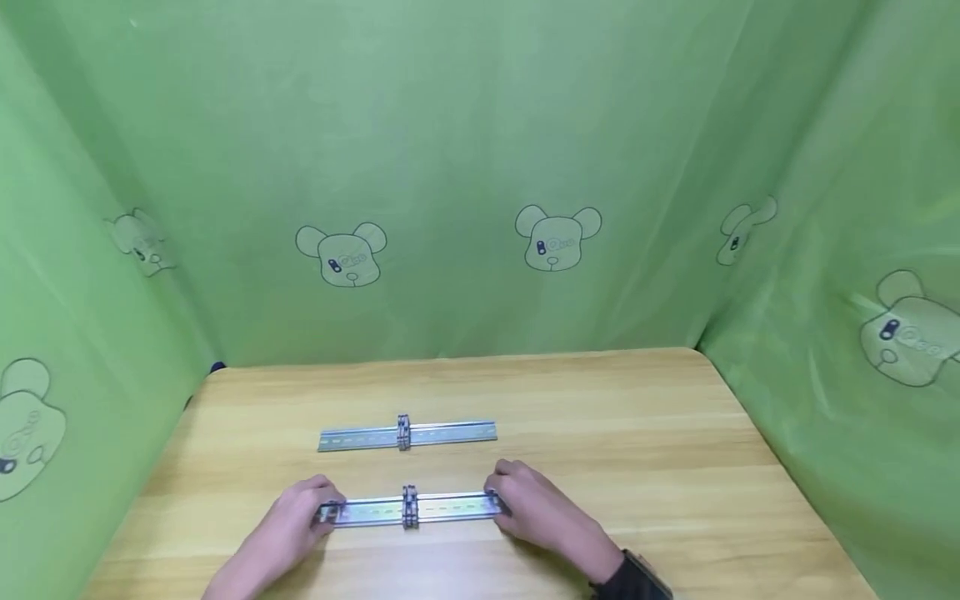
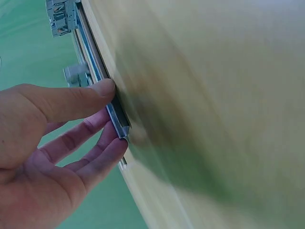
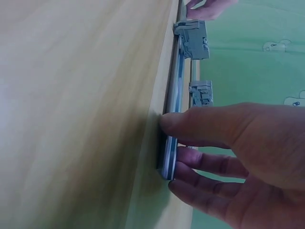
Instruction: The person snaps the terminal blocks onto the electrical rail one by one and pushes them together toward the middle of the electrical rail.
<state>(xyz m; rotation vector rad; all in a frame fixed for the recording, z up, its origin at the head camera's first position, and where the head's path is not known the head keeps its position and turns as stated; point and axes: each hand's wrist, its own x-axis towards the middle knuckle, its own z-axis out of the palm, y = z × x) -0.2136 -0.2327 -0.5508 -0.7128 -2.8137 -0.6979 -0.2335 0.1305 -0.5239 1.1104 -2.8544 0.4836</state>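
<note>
A slotted metal DIN rail lies near the front of the table, running left to right. Clipped across its middle stand grey terminal blocks. My left hand grips the rail's left end, thumb on the near edge and fingers on the far side, as the left wrist view shows. At the other end, my right hand holds the rail between thumb and fingers. In the right wrist view the rail sits at or just above the tabletop; I cannot tell which.
Behind it, a second DIN rail lies roughly parallel, with terminal blocks at its middle. Both are on a wooden table. Green curtains with bear heads printed on them surround the table at the back and sides.
</note>
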